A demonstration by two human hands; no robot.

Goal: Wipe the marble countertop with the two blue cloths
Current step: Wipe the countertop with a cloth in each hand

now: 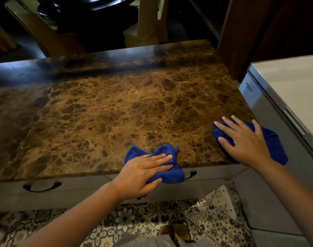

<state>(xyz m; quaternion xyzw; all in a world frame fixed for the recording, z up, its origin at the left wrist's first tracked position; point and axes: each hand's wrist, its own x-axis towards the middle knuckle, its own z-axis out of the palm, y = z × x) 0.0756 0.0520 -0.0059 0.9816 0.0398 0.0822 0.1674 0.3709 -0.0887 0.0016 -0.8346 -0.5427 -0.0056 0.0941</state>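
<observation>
Brown gold-veined marble countertop (116, 107), two deep blue cloths (171, 173) (273, 145), grey floral-patterned floor tiles (134, 221), white appliance (294, 82)

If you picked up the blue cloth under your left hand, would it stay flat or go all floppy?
Probably floppy: the left blue cloth is bunched into folds, and part droops over the countertop edge. Pushed by the left hand, it would likely slide easily, since the marble looks smooth and shiny.

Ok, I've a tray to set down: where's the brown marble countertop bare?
The brown marble countertop is bare across its middle, left and far side. Its near right corner is crowded: the left hand presses one blue cloth at the near edge, the right hand a second blue cloth beside the white appliance.
</observation>
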